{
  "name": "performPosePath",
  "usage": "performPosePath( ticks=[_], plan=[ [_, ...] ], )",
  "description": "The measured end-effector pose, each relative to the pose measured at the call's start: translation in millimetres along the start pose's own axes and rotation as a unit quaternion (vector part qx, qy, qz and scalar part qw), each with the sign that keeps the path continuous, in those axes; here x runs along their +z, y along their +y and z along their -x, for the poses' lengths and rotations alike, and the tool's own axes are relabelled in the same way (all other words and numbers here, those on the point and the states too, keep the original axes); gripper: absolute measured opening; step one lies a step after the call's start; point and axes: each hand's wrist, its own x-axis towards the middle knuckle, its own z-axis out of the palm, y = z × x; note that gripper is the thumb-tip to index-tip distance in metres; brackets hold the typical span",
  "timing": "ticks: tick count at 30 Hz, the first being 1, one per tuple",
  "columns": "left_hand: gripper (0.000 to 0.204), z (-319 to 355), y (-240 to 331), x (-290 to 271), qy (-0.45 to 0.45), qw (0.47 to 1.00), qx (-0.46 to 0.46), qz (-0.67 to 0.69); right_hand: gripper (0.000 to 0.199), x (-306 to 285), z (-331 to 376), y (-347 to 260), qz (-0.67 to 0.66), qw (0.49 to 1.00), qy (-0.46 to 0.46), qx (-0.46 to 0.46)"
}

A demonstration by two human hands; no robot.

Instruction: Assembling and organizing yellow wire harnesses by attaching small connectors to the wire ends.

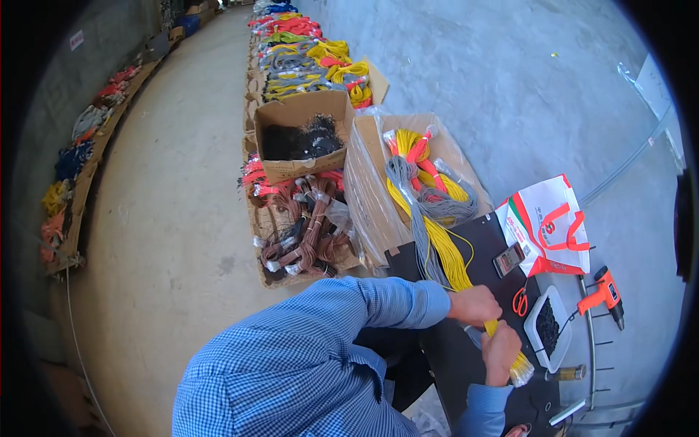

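Note:
My left hand (475, 304) grips a bundle of yellow wires (445, 251) that trails from a cardboard box (371, 156) onto a black table (455, 357). My right hand (501, 352) holds the same bundle lower down, just above its cut end (521, 371). Grey wires (419, 218) run alongside the yellow ones. Both sleeves are blue checked cloth.
On the table lie a phone (508, 259), red-handled scissors (520, 301) and a white tray of small black parts (547, 328). An orange power tool (606, 293) and a red-and-white bag (547, 218) are at right. Boxes of brown, black and coloured wires stretch away on the concrete floor.

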Motion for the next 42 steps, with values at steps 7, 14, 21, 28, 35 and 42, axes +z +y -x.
performPosePath(
  ticks=[7,14,21,28,35,42],
  plan=[
    [0.025,3.6,-12.3,-10.9,0.055,0.991,-0.03,-0.118,0.031,-6.6,-6.8,-4.3,-0.021,0.999,0.003,0.036],
    [0.027,12.7,-41.7,-22.1,0.03,0.994,-0.08,-0.065,0.029,-18.7,-7.7,6.3,-0.069,0.996,0.001,0.05],
    [0.022,-24.1,-12.3,0.4,0.006,0.997,-0.052,-0.061,0.031,-19.9,-25.4,13.8,-0.084,0.996,0.0,-0.016],
    [0.029,15.4,-67.9,-26.5,-0.07,0.982,-0.126,-0.118,0.024,-21.8,-28.1,13.7,-0.146,0.986,-0.029,0.078],
    [0.024,10.8,-94.8,16.2,0.016,0.986,-0.145,-0.076,0.027,-18.5,-34.9,15.1,-0.16,0.981,-0.037,0.105],
    [0.028,12.9,-110.4,9.0,0.003,0.996,-0.059,-0.059,0.026,-9.9,-39.2,20.5,-0.171,0.977,-0.038,0.119]
  ],
)
